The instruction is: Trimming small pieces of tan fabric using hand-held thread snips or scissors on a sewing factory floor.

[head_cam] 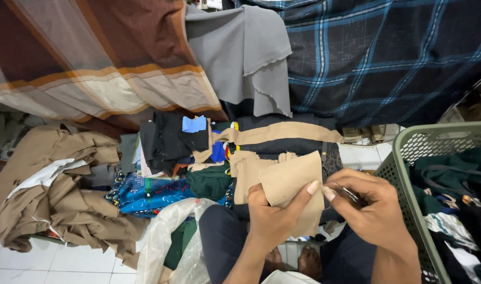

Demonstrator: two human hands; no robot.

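While pinched by both hands, tan fabric piece (green basket alongside).

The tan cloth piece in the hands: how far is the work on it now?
Done: cut tan pieces lie stacked just behind the hands. In hand: the left hand pinches a tan cloth piece, while the right hand holds a thin metal tool at its edge; no finished seam shows. Left: heaped brown cloth and a green basket of garments.
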